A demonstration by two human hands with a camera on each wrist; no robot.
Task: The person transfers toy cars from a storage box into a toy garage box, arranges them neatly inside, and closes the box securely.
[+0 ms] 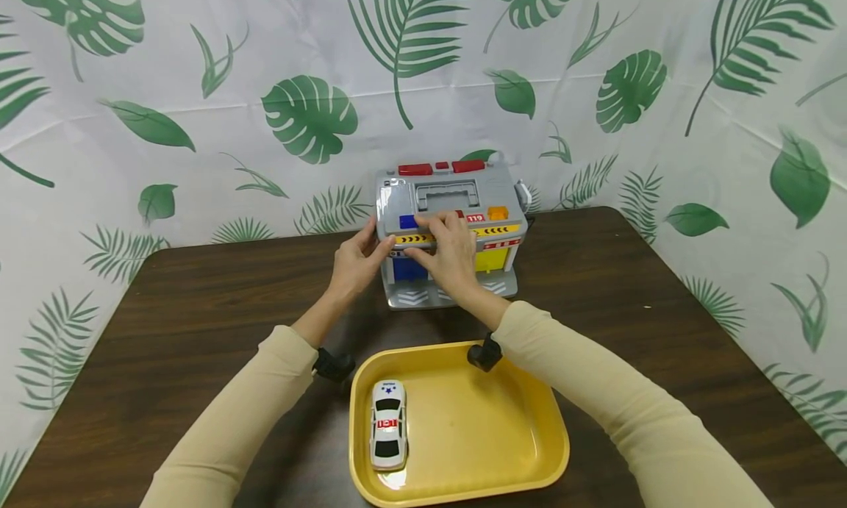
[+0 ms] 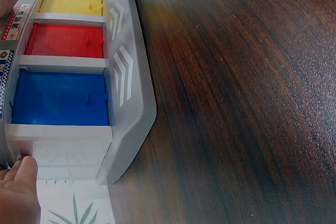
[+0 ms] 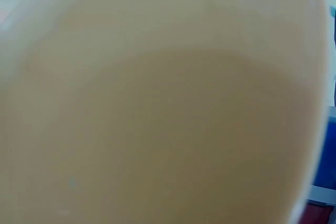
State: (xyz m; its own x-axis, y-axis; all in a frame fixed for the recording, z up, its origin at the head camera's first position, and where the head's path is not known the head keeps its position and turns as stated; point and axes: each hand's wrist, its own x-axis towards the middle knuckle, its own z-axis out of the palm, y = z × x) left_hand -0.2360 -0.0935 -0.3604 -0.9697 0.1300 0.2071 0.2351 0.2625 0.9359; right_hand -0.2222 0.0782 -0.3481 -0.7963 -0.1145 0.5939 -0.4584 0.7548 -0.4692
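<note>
Garage (image 1: 496,230) stands beyond the tray (image 1: 463,420), long axis crosswise; fingers of your left hand (image 1: 352,267) grip its left end, those of your right hand (image 1: 454,252), nearer the blue button (image 1: 406,221), pinch its front edge.

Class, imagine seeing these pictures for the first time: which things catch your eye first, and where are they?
Low in the head view, a bright yellow tray draws the eye, a white toy car along its left side. Beyond it, the left hand and right hand touch a grey toy garage before a leaf-print backdrop.
</note>
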